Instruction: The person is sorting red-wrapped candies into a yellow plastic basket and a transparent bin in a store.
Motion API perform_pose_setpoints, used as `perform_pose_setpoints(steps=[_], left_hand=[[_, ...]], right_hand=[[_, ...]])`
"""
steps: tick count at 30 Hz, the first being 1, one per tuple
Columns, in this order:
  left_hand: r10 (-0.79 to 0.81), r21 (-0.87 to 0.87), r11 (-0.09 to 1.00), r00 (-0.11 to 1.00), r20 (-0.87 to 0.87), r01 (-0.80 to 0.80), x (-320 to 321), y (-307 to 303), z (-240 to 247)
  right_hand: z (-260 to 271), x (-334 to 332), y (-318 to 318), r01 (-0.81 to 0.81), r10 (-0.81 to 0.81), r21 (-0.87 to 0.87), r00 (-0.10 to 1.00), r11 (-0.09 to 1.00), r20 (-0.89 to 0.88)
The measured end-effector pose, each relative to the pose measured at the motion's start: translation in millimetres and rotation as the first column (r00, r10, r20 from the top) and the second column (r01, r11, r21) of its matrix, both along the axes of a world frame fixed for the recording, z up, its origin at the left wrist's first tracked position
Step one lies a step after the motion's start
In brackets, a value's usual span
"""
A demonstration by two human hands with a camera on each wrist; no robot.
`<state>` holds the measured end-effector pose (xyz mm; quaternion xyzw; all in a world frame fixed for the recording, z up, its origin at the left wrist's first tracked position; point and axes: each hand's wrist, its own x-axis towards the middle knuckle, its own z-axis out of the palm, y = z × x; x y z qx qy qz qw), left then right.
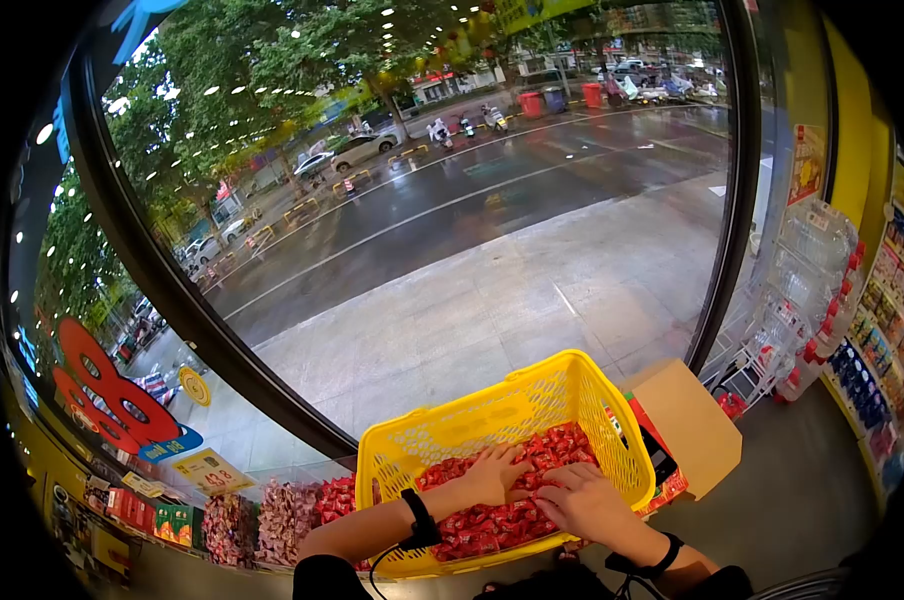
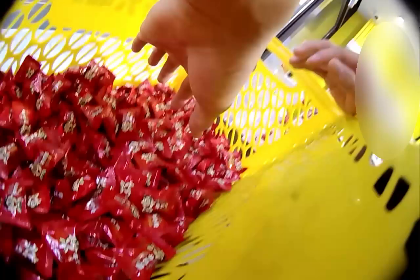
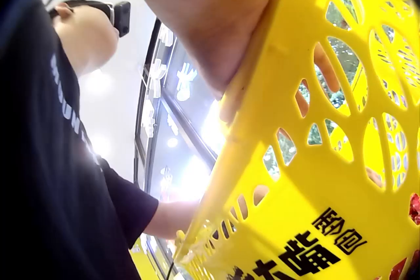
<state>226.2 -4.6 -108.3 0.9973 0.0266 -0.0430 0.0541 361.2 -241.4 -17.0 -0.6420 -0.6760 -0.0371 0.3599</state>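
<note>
A yellow plastic basket [image 1: 472, 427] with perforated walls holds a heap of small red-wrapped candies [image 1: 562, 450]. My left hand [image 1: 494, 474] is over the middle of the heap, its fingers spread and slightly bent. From the left wrist view, the same hand [image 2: 216, 50] hangs above the red candies [image 2: 85, 168] with nothing seen in its grasp. My right hand [image 1: 587, 500] reaches in over the near right side, fingers loosely extended toward the candies. Through the holes of the basket wall [image 3: 282, 181], parts of fingers show in the right wrist view.
A large window [image 1: 532, 250] stands behind the basket. On the right are an open cardboard box [image 1: 687, 425], stacked water bottles [image 1: 807, 260] and store shelves. Bags of wrapped sweets [image 1: 287, 520] and a price sign [image 1: 214, 472] line the left.
</note>
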Motion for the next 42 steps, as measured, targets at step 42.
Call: perform_pose_setpoints(steps=[42], left_hand=[[0.017,-0.217,0.976,0.999,0.034,-0.009,-1.0,-57.0,140.9]], right_hand=[[9.9,6.3,-3.5,0.082,-0.082,-0.003,0.997,0.997,-0.014]])
